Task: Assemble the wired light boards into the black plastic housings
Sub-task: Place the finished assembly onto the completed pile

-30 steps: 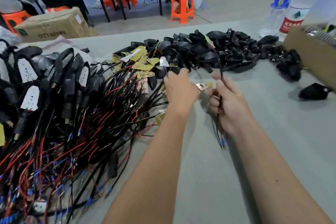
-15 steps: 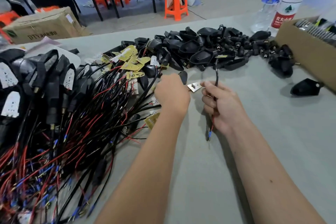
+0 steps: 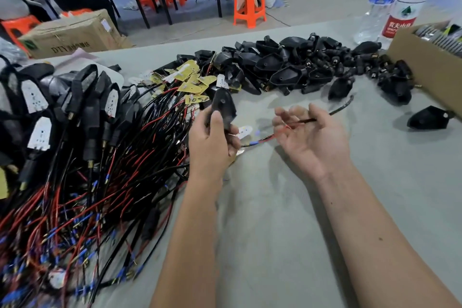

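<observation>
While the tangled wire pile (image 3: 82,182) is crowding the left of the frame, I'm watching for a snag: it could be dragging my lead sideways. My left hand (image 3: 212,142) is gripping a black housing (image 3: 223,110) at center. My right hand (image 3: 312,137), fingers loosely spread, is only cradling the red-and-black lead (image 3: 295,124), so its light board (image 3: 243,131), between my hands, risks slipping free.

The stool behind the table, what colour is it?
Bright orange; the stool shows clearly in the head view.

head-worn view, facing down, close over table (image 3: 287,245)
</observation>
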`<state>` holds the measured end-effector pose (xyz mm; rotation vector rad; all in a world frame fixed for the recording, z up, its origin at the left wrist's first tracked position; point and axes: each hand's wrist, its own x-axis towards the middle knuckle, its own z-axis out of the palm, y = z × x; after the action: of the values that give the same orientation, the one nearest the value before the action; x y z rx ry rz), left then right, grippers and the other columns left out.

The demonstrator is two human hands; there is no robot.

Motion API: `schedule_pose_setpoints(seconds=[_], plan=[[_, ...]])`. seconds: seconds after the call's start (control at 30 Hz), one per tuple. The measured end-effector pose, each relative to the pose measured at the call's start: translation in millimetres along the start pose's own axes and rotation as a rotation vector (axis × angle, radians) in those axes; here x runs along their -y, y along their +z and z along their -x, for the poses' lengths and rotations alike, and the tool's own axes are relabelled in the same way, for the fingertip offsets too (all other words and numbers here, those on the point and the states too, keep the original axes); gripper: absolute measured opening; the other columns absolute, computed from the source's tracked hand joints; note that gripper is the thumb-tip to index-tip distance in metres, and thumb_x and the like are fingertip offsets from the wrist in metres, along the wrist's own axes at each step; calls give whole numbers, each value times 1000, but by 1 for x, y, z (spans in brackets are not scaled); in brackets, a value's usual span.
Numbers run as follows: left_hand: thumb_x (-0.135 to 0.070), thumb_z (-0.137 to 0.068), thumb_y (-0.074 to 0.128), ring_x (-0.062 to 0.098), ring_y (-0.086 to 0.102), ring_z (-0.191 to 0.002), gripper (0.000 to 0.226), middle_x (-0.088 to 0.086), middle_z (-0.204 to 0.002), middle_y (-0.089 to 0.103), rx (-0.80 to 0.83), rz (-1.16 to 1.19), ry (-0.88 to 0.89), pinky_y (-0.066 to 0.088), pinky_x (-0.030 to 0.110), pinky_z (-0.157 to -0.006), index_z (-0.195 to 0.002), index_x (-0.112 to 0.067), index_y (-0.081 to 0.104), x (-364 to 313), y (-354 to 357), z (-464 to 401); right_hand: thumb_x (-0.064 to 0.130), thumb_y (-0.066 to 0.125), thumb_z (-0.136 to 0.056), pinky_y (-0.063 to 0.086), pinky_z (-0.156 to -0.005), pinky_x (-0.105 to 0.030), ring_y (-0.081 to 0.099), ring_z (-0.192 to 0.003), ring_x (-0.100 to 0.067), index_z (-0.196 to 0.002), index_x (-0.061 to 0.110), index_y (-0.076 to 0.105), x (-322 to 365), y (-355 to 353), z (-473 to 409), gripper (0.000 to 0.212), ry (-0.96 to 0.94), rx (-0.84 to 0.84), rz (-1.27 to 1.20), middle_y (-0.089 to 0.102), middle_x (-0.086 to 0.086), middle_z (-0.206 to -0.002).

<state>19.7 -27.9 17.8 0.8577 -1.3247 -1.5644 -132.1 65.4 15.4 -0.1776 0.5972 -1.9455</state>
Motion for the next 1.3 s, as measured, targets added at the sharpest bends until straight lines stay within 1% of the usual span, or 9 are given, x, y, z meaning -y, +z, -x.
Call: schedule_pose_setpoints(seconds=[0.07,0.17,0.27,0.43,0.6,0.8,0.97,1.17,1.3], plan=[[-17,-109,39,16,50,-44,24,9,-67,63,39,0,-25,32,22,-41,-93,-15,57,3,-9,5,39,38,-102,34,-54,-27,50,-63,-21,-70,9,71,-5,1,-2,55,-14,37,160,64,-10,-74],[-18,-109,44,16,55,-46,14,12,-73,70,118,-61,-34,38,23,-40,-103,-15,56,5,-16,7,46,29,-109,23,-46,-23,36,-50,-18,-72,10,71,-12,-1,-6,66,-55,34,277,49,-7,-56],[-17,-109,47,15,61,-50,10,10,-80,76,163,-69,19,45,22,-44,-107,-11,55,4,-18,3,48,36,-110,38,-42,-21,53,-50,-15,-76,11,79,-17,-3,-6,66,-107,-40,418,67,-10,-63],[-12,-106,54,15,63,-52,13,8,-83,78,164,-84,71,51,21,-49,-108,-15,66,2,-16,-1,5,63,-99,48,-53,-19,67,-67,-14,-98,2,72,-21,-3,-4,9,-219,-44,616,77,-14,-85],[-16,-103,59,17,65,-55,20,-2,-69,71,103,-149,129,54,26,-53,-100,-32,71,7,-16,-3,3,62,-100,51,-55,-20,72,-77,-18,-96,1,74,-27,-3,-5,12,-266,-137,664,77,-10,-86],[-18,-99,66,13,65,-55,19,-1,-65,72,45,-251,154,55,25,-58,-116,-23,74,13,-21,-7,-6,63,-96,59,-68,-20,76,-73,-20,-97,-1,71,-30,-4,-4,10,-348,-121,698,77,-11,-76],[-14,-95,72,11,65,-53,25,-8,-67,73,147,-341,159,53,22,-56,-120,-17,75,15,-18,-4,-8,70,-90,59,-66,-22,77,-74,-24,-93,2,72,-29,-4,-1,10,-370,-77,741,76,-17,-79],[-24,-88,81,17,69,-53,16,4,-67,73,124,-369,156,55,30,-53,-92,-12,70,14,-13,2,1,67,-96,58,-62,-21,75,-71,-20,-91,3,75,-34,-2,0,10,-261,8,806,78,-17,-85],[-34,-85,83,17,65,-51,23,2,-60,69,72,-422,193,55,37,-55,-76,-19,68,14,-14,1,20,53,-107,58,-58,-24,75,-69,-22,-100,-2,70,-34,1,-2,29,-210,-13,654,76,-20,-85]])
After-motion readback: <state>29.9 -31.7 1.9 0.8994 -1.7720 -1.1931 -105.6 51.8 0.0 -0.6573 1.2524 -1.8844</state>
